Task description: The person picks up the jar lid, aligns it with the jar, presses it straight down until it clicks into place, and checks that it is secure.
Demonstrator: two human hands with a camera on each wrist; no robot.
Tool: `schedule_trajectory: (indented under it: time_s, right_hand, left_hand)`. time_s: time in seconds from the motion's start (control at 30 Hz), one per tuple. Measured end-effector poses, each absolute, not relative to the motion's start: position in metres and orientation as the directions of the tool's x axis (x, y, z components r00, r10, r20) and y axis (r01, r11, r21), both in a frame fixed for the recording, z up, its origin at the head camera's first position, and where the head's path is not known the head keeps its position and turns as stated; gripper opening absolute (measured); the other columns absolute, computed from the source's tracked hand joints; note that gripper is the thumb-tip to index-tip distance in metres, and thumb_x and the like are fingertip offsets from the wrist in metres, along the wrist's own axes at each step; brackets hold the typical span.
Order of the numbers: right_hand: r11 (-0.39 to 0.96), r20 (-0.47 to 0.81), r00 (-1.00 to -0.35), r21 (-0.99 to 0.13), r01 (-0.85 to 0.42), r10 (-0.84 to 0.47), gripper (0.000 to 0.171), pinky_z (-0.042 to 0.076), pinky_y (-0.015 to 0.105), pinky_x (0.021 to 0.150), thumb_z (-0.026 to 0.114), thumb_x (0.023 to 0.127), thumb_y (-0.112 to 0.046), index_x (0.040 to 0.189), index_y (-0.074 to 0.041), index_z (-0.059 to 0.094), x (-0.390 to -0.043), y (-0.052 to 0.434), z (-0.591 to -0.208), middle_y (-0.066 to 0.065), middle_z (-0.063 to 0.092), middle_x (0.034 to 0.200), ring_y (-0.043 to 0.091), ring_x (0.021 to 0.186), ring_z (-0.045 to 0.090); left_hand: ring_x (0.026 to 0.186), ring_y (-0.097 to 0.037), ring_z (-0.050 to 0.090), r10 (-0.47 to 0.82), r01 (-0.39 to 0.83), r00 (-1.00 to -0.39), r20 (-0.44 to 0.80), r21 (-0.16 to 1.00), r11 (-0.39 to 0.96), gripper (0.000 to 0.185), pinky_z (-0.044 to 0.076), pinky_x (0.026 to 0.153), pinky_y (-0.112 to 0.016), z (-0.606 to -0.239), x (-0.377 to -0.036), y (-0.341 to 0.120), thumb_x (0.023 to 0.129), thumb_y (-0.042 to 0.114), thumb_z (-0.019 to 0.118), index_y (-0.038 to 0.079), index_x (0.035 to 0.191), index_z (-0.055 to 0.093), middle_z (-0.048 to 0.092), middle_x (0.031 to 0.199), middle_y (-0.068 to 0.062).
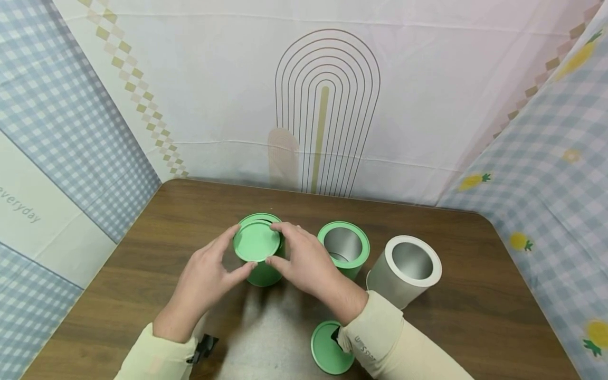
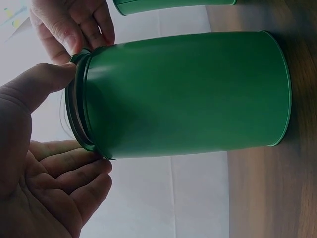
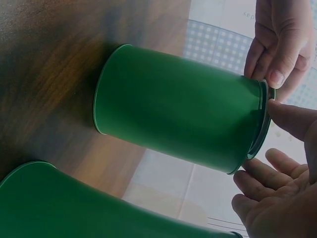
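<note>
Together, the left hand (image 1: 207, 274) and right hand (image 1: 304, 258) pinch a green lid (image 1: 257, 241) by its rim, fingers curled around it, atop the green canister (image 1: 264, 274) standing on the wooden table (image 1: 475, 316).

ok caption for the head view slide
Both hands, left hand and right hand, hold a green lid on a green tin.

I see my two bare hands, the left hand (image 1: 207, 274) and the right hand (image 1: 304, 258). I wear no rings and no gloves. Behind each hand is a long, soft, pale yellow sleeve (image 1: 404, 348). The right cuff has small dark letters on it. A little black clip (image 1: 204, 348) sits by the left cuff.
</note>
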State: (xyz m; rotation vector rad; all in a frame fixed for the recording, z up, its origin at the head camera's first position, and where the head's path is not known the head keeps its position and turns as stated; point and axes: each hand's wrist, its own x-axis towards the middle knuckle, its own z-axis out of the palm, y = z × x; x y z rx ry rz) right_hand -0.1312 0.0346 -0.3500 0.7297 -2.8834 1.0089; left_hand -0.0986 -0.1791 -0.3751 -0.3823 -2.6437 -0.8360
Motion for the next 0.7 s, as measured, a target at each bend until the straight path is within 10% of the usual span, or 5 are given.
schedule_trajectory:
  time_s: [0.7]
  right_hand:
    - [0.678, 0.141, -0.896, -0.607, -0.414, -0.421, 0.06, 0.041, 0.044, 0.112, 0.08, 0.088, -0.025, 0.141, -0.016, 0.054, -0.1387, 0.0331, -0.3476, 0.003, 0.06, 0.139, 0.029, 0.137, 0.049]
  left_hand:
    - [0.11, -0.037, 0.067, 0.149, 0.327, -0.923, 0.356, 0.514, 0.793, 0.077, 0.056, 0.087, -0.053, -0.3711, -0.1066, -0.1781, 0.082, 0.034, 0.083, 0.002, 0.144, 0.05, 0.066, 0.128, -0.02]
